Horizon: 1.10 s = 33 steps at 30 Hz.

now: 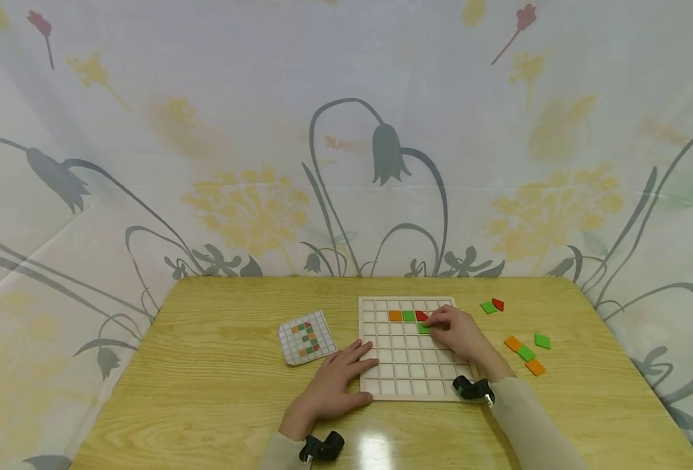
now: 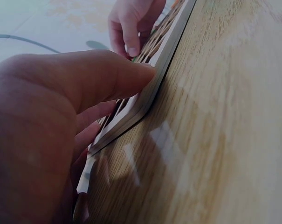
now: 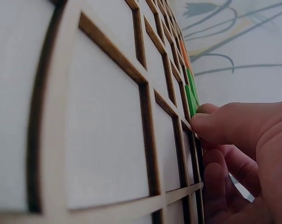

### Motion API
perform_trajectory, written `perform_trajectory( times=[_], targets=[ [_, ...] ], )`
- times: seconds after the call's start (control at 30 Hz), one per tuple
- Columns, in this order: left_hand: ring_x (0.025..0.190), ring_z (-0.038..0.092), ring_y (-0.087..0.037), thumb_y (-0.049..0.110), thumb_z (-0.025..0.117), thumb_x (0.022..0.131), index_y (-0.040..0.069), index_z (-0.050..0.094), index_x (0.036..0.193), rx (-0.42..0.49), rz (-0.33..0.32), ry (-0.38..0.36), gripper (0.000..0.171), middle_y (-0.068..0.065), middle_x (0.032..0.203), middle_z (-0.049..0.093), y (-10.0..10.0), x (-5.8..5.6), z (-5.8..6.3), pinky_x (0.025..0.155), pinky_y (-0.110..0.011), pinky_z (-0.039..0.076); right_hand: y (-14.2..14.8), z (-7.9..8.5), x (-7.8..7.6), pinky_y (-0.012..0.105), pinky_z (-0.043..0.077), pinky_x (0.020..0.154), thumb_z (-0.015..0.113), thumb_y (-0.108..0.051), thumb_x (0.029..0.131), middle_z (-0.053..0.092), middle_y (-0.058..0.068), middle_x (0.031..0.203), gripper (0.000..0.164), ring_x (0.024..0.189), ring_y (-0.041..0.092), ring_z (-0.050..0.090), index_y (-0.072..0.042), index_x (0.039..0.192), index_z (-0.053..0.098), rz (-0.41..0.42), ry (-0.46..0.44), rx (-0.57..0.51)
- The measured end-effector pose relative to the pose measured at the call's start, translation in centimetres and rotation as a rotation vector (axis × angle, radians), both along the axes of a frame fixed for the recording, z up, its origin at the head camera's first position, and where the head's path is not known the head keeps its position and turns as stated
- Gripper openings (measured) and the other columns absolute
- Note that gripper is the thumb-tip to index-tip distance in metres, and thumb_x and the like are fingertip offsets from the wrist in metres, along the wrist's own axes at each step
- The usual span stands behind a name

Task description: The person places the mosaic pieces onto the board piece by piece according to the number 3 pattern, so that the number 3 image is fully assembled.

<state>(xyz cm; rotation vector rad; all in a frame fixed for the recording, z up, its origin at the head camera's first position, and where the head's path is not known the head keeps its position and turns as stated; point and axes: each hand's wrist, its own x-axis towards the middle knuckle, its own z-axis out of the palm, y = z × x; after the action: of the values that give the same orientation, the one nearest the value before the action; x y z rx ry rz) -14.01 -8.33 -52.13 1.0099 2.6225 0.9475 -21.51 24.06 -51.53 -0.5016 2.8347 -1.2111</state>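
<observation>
A wooden grid board [image 1: 402, 371] lies on the table. My left hand [image 1: 333, 386] rests at its lower left edge, fingers spread and fairly straight, with the thumb along the near rim in the left wrist view. Over the board's upper right part, my right hand [image 1: 459, 333] pinches a green tile [image 1: 424, 329] between thumb and finger. That tile is at a cell in the third row, its right end covered by the fingers. Just above, an orange tile [image 1: 395, 316], another green tile [image 1: 409, 316] and a red round-edged tile [image 1: 420, 316] sit side by side in the grid.
Left of the board lies a pattern card [image 1: 290, 333] with a small coloured grid. Right of it are loose tiles: a green tile [image 1: 488, 307] by a red tile [image 1: 498, 305], a lone green tile [image 1: 543, 341], and a diagonal row with an orange tile [image 1: 535, 367]. A patterned curtain [image 1: 234, 130] hangs behind.
</observation>
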Motion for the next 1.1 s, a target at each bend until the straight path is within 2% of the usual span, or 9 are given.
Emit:
perform_trajectory(
  times=[0.2, 0.47, 0.83, 1.1],
  targets=[
    [0.151, 0.013, -0.017, 0.041, 0.063, 0.093, 0.020, 0.049, 0.149, -0.005, 0.005, 0.006, 0.061, 0.002, 0.163, 0.026, 0.1, -0.1, 0.0, 0.117, -0.055, 0.016, 0.0, 0.3, -0.1, 0.036, 0.048, 0.076, 0.071, -0.004, 0.090, 0.064, 0.003, 0.106, 0.014, 0.087, 0.018, 0.054, -0.011, 0.099, 0.078, 0.009, -0.001, 0.012],
    [0.151, 0.015, -0.020, 0.040, 0.063, 0.093, 0.018, 0.051, 0.148, 0.007, -0.005, 0.018, 0.060, 0.000, 0.163, 0.027, 0.1, 0.0, -0.2, 0.115, -0.056, 0.018, 0.4, 0.7, 0.4, 0.046, 0.054, 0.086, 0.068, -0.002, 0.092, 0.067, 0.005, 0.106, 0.017, 0.097, 0.026, 0.064, -0.009, 0.104, 0.076, -0.021, 0.026, -0.007],
    [0.151, 0.014, -0.020, 0.039, 0.064, 0.093, 0.018, 0.051, 0.148, 0.001, 0.001, 0.026, 0.060, -0.001, 0.163, 0.027, 0.1, 0.1, 0.0, 0.116, -0.056, 0.018, 1.5, 1.0, 0.9, 0.043, 0.055, 0.085, 0.066, 0.000, 0.093, 0.068, 0.007, 0.108, 0.018, 0.099, 0.028, 0.066, -0.006, 0.107, 0.075, -0.049, 0.054, -0.042],
    [0.151, 0.014, -0.019, 0.039, 0.064, 0.093, 0.018, 0.051, 0.148, 0.002, 0.004, 0.012, 0.060, 0.000, 0.163, 0.027, 0.1, 0.2, 0.1, 0.116, -0.055, 0.017, 3.5, 1.7, 1.4, 0.032, 0.057, 0.079, 0.066, -0.001, 0.094, 0.068, 0.011, 0.109, 0.017, 0.094, 0.027, 0.064, -0.002, 0.108, 0.074, -0.100, 0.090, -0.042]
  ],
)
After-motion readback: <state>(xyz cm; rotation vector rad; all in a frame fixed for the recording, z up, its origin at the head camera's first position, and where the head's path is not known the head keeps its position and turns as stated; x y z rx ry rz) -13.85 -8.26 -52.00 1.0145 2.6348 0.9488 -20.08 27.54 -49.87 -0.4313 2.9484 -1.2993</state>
